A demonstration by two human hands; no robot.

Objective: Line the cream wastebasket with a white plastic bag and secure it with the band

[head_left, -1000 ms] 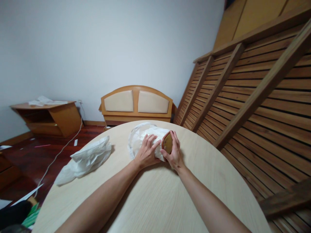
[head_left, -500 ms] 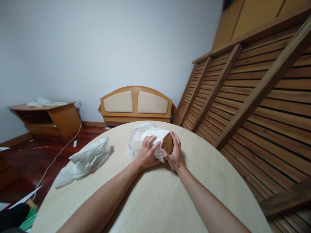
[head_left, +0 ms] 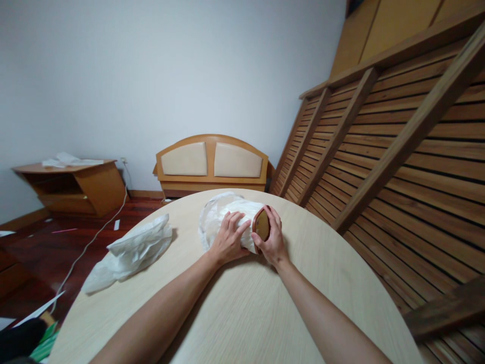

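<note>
A bundle wrapped in white paper or plastic (head_left: 223, 215) lies on its side on the round light-wood table (head_left: 246, 308). Its brown rounded end (head_left: 262, 225) faces right. My left hand (head_left: 228, 237) rests on top of the white wrapping, fingers curled over it. My right hand (head_left: 272, 239) cups the brown end, fingers wrapped round its rim. What the wrapping covers is hidden.
A crumpled white plastic bag (head_left: 131, 250) lies on the table to the left. A slatted wooden bed frame (head_left: 386, 151) leans at the right. Behind the table stand a padded headboard (head_left: 212, 164) and a low wooden cabinet (head_left: 71, 184); a cable (head_left: 94, 235) crosses the dark floor.
Almost nothing: the view shifted a little, and both hands stay on the wrapped bundle in the same grip.
</note>
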